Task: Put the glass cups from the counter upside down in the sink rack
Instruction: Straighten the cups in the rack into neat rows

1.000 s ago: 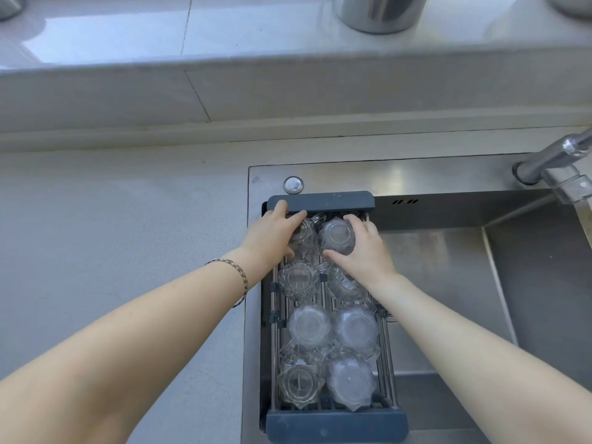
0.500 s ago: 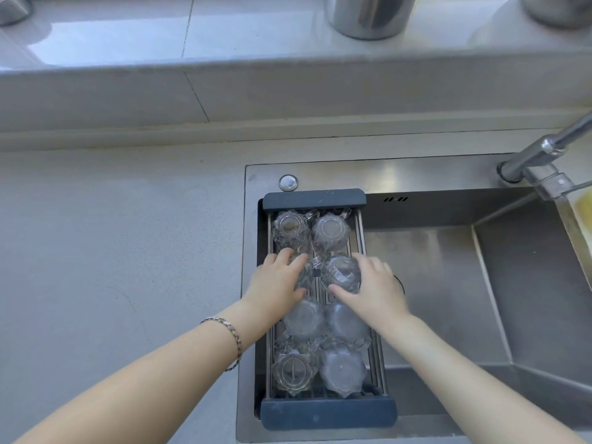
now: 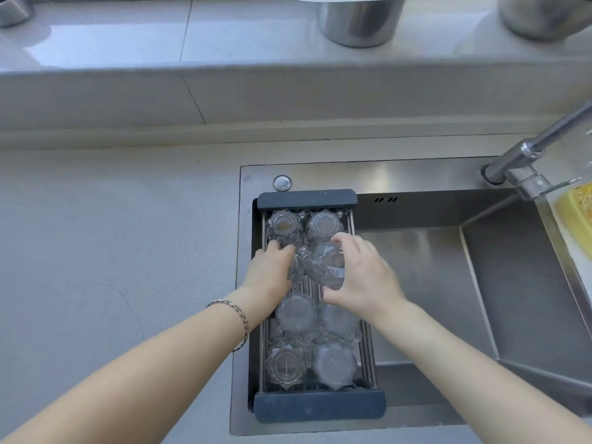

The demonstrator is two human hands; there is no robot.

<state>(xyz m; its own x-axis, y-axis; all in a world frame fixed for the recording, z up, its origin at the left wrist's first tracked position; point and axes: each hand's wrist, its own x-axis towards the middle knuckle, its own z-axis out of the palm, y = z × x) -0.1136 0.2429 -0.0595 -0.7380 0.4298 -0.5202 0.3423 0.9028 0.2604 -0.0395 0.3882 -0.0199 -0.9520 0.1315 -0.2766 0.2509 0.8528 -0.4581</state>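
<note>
A dark blue sink rack [image 3: 307, 199] with metal bars spans the left part of the steel sink. Several clear glass cups stand upside down in it in two columns. The far pair [image 3: 283, 225] is untouched, and two more pairs sit at the near end [image 3: 296, 312]. My left hand [image 3: 272, 270] grips the left cup of the second row [image 3: 298, 267]. My right hand [image 3: 362, 274] is closed around the right cup of that row [image 3: 326, 265], which is tilted and lifted a little.
The grey counter [image 3: 112, 251] lies left of the sink. A chrome faucet [image 3: 525, 158] reaches in from the right, above a yellow sponge [image 3: 576, 209]. Steel pots [image 3: 358, 20] stand on the ledge behind. The sink basin [image 3: 448, 283] lies right of the rack.
Both hands have come back from the far pair of cups to the second row. The right hand now holds its cup tilted and raised.
</note>
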